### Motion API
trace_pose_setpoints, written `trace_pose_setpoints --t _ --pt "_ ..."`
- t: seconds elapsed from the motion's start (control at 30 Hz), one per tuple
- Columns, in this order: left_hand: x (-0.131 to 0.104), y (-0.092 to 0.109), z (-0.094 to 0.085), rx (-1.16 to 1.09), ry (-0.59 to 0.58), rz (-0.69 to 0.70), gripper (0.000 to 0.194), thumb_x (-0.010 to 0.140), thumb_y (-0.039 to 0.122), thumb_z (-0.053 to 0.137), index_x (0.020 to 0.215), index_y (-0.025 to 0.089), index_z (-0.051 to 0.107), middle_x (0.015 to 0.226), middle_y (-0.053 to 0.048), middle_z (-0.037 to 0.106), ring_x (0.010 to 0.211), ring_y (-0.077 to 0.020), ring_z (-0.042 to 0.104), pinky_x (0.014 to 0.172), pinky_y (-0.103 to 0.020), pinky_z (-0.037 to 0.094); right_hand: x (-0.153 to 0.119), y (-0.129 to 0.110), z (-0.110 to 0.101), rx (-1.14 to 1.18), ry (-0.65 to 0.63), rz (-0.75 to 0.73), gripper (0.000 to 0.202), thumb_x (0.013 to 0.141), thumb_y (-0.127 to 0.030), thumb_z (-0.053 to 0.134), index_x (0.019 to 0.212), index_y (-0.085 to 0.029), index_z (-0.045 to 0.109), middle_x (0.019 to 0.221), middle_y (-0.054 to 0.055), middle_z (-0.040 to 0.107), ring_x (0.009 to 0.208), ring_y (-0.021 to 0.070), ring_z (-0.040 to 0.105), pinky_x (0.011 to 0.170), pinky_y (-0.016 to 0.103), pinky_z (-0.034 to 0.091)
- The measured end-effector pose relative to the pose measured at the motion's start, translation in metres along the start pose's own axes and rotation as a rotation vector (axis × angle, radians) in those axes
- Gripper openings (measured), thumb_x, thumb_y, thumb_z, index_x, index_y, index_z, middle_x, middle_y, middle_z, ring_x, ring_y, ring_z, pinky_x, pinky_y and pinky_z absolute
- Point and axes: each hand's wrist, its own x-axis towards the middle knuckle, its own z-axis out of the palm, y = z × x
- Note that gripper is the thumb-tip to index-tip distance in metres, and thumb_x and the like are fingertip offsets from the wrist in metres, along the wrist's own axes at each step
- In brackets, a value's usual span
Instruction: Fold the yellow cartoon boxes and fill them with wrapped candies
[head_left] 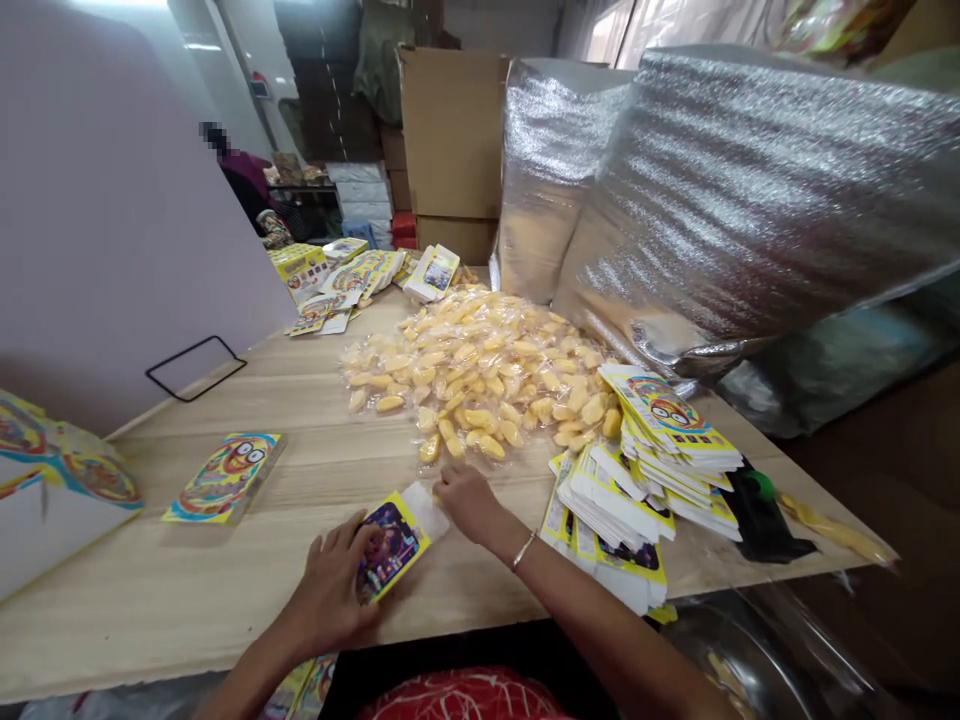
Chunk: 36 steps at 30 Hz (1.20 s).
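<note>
My left hand (337, 575) is closed around a small yellow cardboard box (390, 545) with a dark printed panel, holding it tilted on the table near the front edge. The box's white end flap (425, 508) sticks out toward the right. Beside that flap is my right hand (469, 502), its fingers curled together; what they hold, if anything, is hidden. Just beyond lies a heap of yellow pieces in clear plastic wrappers (487, 380). A bracelet circles the right wrist.
Flat yellow cartons (660, 450) are stacked at right, beside a black object (765, 515). One box (225, 478) lies at left, near a black wire frame (196, 368). More cartons (360, 275) lie at the back. Silver foil-lined boxes (750, 200) border the right. A person (251, 175) is in the background.
</note>
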Motion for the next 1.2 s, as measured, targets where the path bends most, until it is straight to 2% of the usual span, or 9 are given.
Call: trace_pose_setpoints --t 0.1,0.2,0.3,0.47,0.7,0.83,0.97,1.07,1.2 --pt "-0.006 -0.012 0.001 0.003 0.04 0.06 0.059 0.065 0.033 0.065 0.12 0.021 0.05 0.142 -0.015 0.042 0.124 -0.0352 0.043 0.103 -0.052 0.033 0.004 0.002 0.008 0.113 -0.092 -0.127 0.013 0.079 -0.011 0.063 0.09 -0.017 0.068 0.079 0.002 0.07 0.073 0.0136 0.062 0.069 0.023 0.047" --pt "-0.006 -0.021 0.004 0.008 0.095 0.11 0.057 0.064 0.033 0.065 0.117 0.021 0.051 0.14 -0.014 0.044 0.123 -0.0346 0.044 0.102 -0.05 0.034 0.006 0.014 0.007 0.203 0.058 -0.051 0.021 0.086 -0.014 0.056 0.107 -0.017 0.061 0.072 -0.004 0.068 0.059 0.0087 0.06 0.061 0.019 0.046" --pt "-0.005 -0.025 0.007 0.023 0.128 0.125 0.059 0.065 0.033 0.064 0.121 0.023 0.049 0.142 -0.013 0.042 0.124 -0.0347 0.043 0.102 -0.051 0.034 0.018 0.03 -0.001 0.098 0.309 0.23 0.02 0.091 -0.016 0.047 0.108 -0.012 0.058 0.088 0.007 0.067 0.076 0.0167 0.063 0.07 0.029 0.049" --pt "-0.004 -0.025 0.006 0.049 0.089 0.135 0.074 0.064 0.03 0.064 0.134 0.025 0.041 0.144 -0.015 0.039 0.128 -0.0359 0.04 0.104 -0.054 0.031 0.028 0.042 -0.009 -0.076 0.289 0.289 0.013 0.086 -0.01 0.052 0.092 -0.012 0.062 0.1 0.017 0.062 0.1 0.0277 0.053 0.088 0.043 0.042" --pt "-0.004 -0.024 0.003 0.052 0.059 0.121 0.071 0.065 0.032 0.062 0.134 0.023 0.044 0.144 -0.016 0.039 0.13 -0.0378 0.038 0.104 -0.056 0.031 -0.033 0.045 -0.013 0.099 0.215 0.264 0.016 0.077 -0.003 0.053 0.078 -0.017 0.063 0.085 0.006 0.063 0.086 0.0195 0.055 0.078 0.031 0.044" --pt "-0.001 -0.023 0.003 0.041 0.034 0.123 0.07 0.066 0.034 0.063 0.132 0.023 0.045 0.145 -0.016 0.038 0.131 -0.0385 0.037 0.105 -0.058 0.031 -0.056 0.059 -0.013 0.617 0.278 0.452 0.023 0.075 -0.01 0.054 0.096 -0.017 0.06 0.079 -0.001 0.061 0.07 0.0137 0.055 0.063 0.024 0.043" --pt "-0.002 -0.027 0.002 0.032 0.008 0.114 0.069 0.069 0.034 0.064 0.134 0.026 0.042 0.147 -0.015 0.037 0.133 -0.0372 0.035 0.106 -0.06 0.028 -0.069 0.068 -0.007 0.762 0.231 0.608 0.035 0.071 -0.009 0.052 0.105 -0.016 0.056 0.067 -0.005 0.055 0.058 0.0119 0.051 0.054 0.022 0.038" --pt "-0.002 -0.021 0.001 0.033 0.024 0.103 0.064 0.076 0.046 0.062 0.134 0.029 0.041 0.15 -0.014 0.034 0.136 -0.0376 0.033 0.107 -0.065 0.023 -0.083 0.065 -0.008 0.736 0.198 0.587 0.03 0.074 -0.01 0.05 0.101 -0.017 0.059 0.068 -0.004 0.057 0.06 0.0123 0.052 0.056 0.023 0.04" --pt "0.029 0.015 0.0 0.062 0.089 0.163 0.062 0.085 0.046 0.054 0.141 0.03 0.033 0.155 -0.01 0.028 0.14 -0.0353 0.025 0.11 -0.065 0.018 -0.088 0.045 -0.016 0.373 0.238 0.514 0.026 0.077 -0.011 0.052 0.101 -0.017 0.062 0.089 0.005 0.064 0.082 0.019 0.058 0.075 0.032 0.048"
